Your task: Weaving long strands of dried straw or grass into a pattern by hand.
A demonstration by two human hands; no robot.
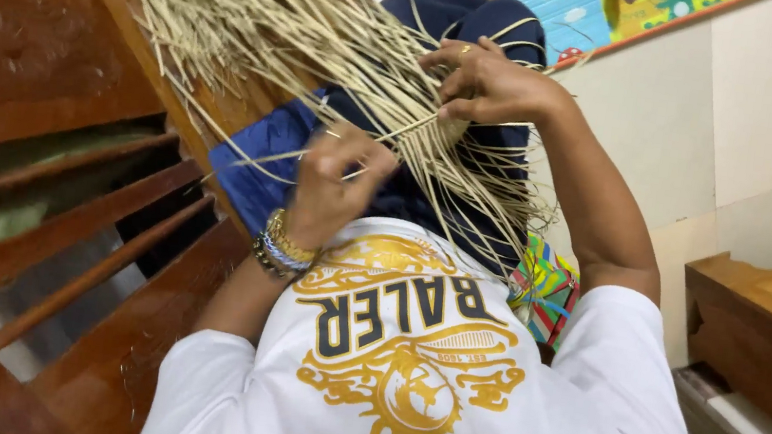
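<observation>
A wooden staircase (51, 68) of dark reddish boards fills the view from about seven o'clock up to eleven o'clock, its railing slats slanting down toward the lower left. Against it, from eleven o'clock toward the centre, spreads a big fan of pale dried straw strips (263, 16), loose and splayed at the far end and drawn together into a tighter band nearer the person's lap. The strips run over dark blue trousers (488, 23) at twelve o'clock and a brighter blue cloth (261, 158) just left of centre.

A white shirt (577, 417) with a gold and dark printed design covers the lower part of the view from five to seven o'clock. At three to four o'clock stands a wooden bench (764, 332), apart from the hands. A small multicoloured woven piece (549, 291) lies just right of centre, beside the trailing ends of the strips.

The right hand (491, 83), at about one o'clock, is closed in a pinching grip on several strips where they bunch together, fingers curled over them. The left hand (336, 182), near the centre, is blurred; its fingers are curled and its grip appears closed around a few strips that cross under it, though the exact hold cannot be told. On the left wrist sits a stack of gold and beaded bracelets (283, 244).
</observation>
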